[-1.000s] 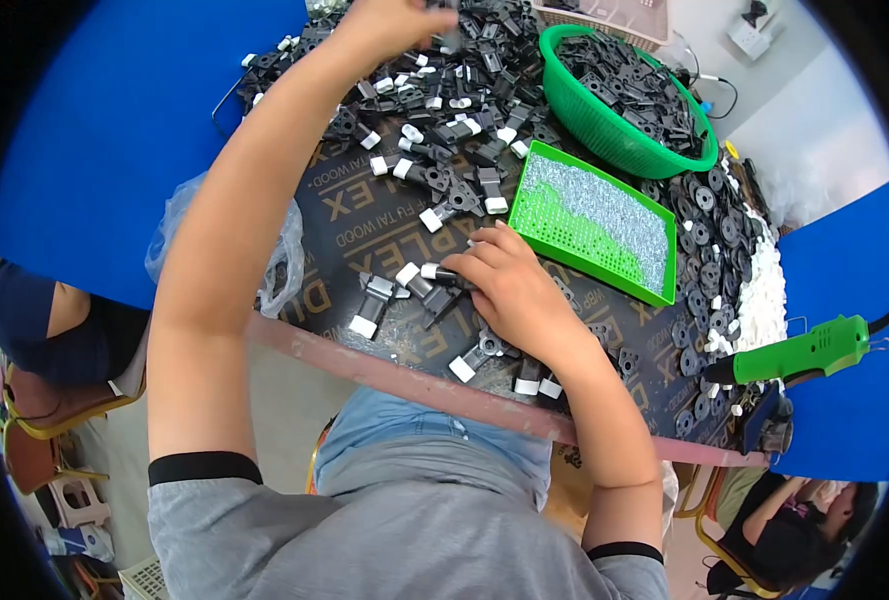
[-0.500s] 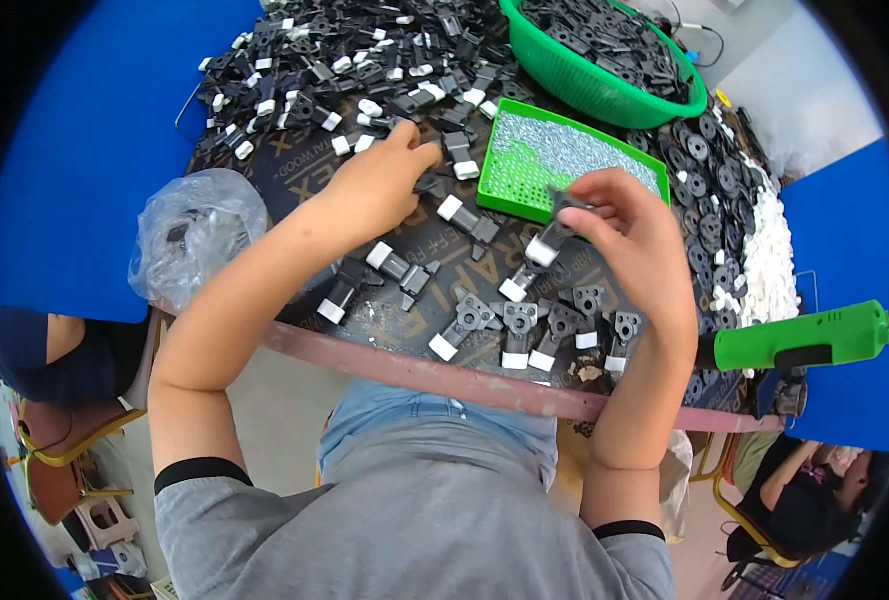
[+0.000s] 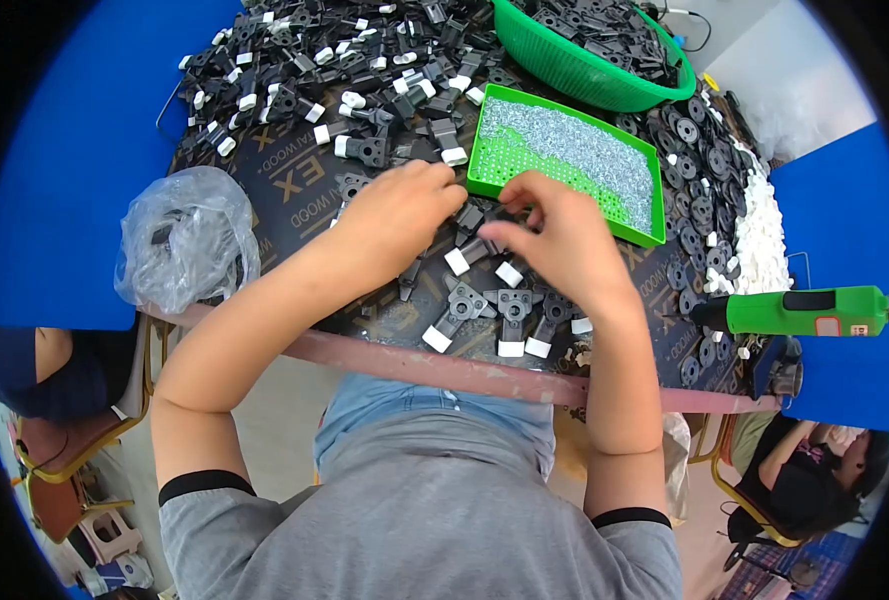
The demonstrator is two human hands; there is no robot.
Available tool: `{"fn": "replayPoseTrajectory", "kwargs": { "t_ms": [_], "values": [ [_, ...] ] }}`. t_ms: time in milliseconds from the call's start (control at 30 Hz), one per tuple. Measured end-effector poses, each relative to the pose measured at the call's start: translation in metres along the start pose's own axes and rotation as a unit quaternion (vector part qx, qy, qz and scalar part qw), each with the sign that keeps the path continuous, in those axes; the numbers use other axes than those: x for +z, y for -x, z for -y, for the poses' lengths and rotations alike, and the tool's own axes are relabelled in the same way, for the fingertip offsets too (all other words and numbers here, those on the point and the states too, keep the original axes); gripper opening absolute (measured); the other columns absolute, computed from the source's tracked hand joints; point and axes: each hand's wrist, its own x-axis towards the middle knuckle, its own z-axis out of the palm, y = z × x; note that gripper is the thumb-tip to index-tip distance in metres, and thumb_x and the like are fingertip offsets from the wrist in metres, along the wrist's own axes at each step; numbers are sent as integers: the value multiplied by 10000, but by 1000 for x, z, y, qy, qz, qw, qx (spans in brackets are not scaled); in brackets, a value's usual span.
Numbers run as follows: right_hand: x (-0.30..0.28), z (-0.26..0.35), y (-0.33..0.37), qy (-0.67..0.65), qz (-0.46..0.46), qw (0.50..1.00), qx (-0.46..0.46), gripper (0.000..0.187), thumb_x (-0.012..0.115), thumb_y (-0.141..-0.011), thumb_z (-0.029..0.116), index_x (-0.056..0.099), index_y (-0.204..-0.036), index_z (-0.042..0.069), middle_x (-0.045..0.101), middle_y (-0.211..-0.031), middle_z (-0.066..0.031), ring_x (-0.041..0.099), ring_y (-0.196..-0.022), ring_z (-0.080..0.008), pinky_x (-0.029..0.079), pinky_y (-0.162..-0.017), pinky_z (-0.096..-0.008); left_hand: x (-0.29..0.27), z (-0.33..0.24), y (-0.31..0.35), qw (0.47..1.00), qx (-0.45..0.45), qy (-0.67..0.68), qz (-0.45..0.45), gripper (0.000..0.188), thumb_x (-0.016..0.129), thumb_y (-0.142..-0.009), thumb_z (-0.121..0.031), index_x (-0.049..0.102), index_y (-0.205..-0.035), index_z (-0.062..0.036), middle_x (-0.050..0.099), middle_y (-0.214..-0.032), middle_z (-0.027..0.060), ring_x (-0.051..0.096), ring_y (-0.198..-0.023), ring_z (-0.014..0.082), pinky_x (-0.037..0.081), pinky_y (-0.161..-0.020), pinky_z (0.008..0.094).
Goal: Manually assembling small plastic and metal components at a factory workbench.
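Between my hands is a black plastic part with a white block end (image 3: 459,259), tilted, its white end toward the table edge. My right hand (image 3: 562,240) pinches its dark upper end between thumb and fingers. My left hand (image 3: 396,218) is just left of it, back of the hand up and fingers curled downward; what they hold is hidden. Similar black parts (image 3: 460,305) with white ends lie in a row near me. Another white end (image 3: 509,273) shows beside my right thumb. Beyond my hands, a green tray (image 3: 476,178) holds many small silvery pieces.
A green basket (image 3: 564,75) of black parts stands at the back. A heap of black parts with white ends (image 3: 314,60) covers the far left. A clear plastic bag (image 3: 189,240) sits left; black discs (image 3: 699,210), white pieces (image 3: 761,240) and a green power screwdriver (image 3: 809,311) are right.
My right hand has moved left with the black part, away from the tray. My left hand has come back from the heap toward the middle, nearer my right hand.
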Motion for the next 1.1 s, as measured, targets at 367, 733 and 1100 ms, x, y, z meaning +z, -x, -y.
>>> {"fn": "replayPoseTrajectory", "kwargs": {
  "t_ms": [367,733,1100],
  "values": [
    [-4,-7,-7,-73,68,990,-96,308,721,-758,-2,618,-1043,56,579,-980,-82,609,-898,-215,484,-755,-334,-9,14,15,880,-302,362,59,158,630,-878,-57,581,-1010,14,640,-796,119,645,-678,168,503,-604,291],
    [-39,-13,3,19,42,997,-65,216,691,-784,4,639,-993,9,679,-902,-133,664,-857,-302,522,-774,-342,-46,-28,59,987,-108,97,64,321,676,-714,14,608,-1023,-38,602,-1025,110,528,-1067,328,432,-928,410],
    [-15,-14,4,157,67,982,82,401,817,-703,232,686,-1006,4,693,-914,-202,668,-882,-355,517,-814,-400,-25,-50,72,902,-267,332,-78,258,658,-862,-8,566,-1102,-7,665,-920,118,635,-760,171,504,-682,299]
  ]
}}
